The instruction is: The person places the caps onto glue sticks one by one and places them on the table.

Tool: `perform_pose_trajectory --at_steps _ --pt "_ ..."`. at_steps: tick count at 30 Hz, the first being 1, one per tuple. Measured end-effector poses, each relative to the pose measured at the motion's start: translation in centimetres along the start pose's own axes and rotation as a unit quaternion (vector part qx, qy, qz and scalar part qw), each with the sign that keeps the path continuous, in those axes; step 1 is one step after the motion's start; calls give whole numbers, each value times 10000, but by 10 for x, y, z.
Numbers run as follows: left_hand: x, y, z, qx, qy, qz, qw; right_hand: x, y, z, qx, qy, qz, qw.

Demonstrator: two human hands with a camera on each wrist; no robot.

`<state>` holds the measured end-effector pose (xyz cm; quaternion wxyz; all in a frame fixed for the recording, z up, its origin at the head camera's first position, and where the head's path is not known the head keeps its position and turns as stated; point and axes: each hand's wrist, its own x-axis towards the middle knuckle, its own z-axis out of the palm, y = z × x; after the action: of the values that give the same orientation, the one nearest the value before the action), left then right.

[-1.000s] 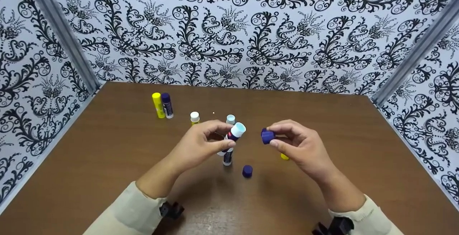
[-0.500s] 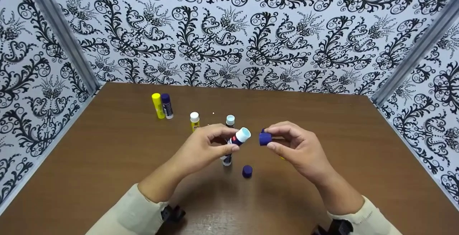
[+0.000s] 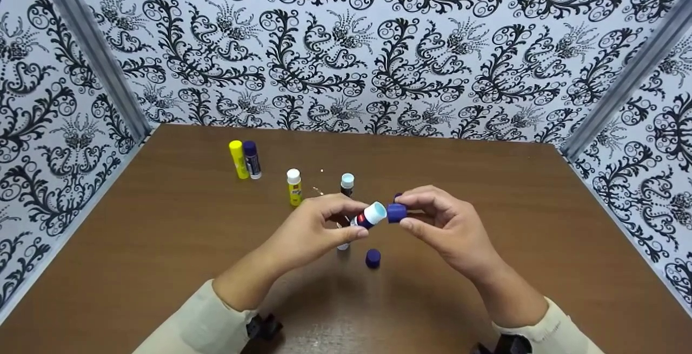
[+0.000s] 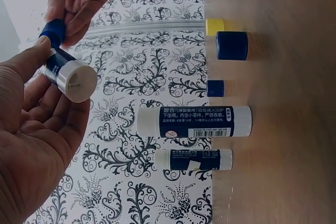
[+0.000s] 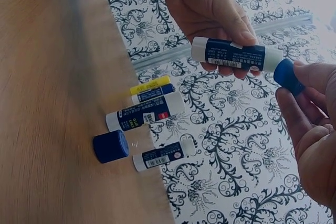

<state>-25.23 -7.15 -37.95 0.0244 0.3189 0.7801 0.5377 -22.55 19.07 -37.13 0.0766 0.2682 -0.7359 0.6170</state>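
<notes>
Head view: at frame centre, the left grip [image 3: 309, 231] pinches an uncapped glue stick [image 3: 372, 215], hiding its lower end; just right, the right grip [image 3: 451, 228] pinches a blue cap [image 3: 397, 213], contact with the stick unclear. A standing glue stick [image 3: 347, 181] is partly hidden behind.

Soft shadows and pale glare across the tabletop [image 3: 319, 295].

Brown tabletop [image 3: 324, 294] within scroll-patterned white walls [image 3: 346, 46]
Grey strips [image 3: 92, 46] at ten and two o'clock; pale sheen [image 3: 330, 335] at six, probably reflected light.
</notes>
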Motion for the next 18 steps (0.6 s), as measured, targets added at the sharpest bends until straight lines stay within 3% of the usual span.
perform_pose_trajectory --at_steps 18 --pt "1 -4 4 645 -89 307 9974 0 7 2 201 -186 -391 9989"
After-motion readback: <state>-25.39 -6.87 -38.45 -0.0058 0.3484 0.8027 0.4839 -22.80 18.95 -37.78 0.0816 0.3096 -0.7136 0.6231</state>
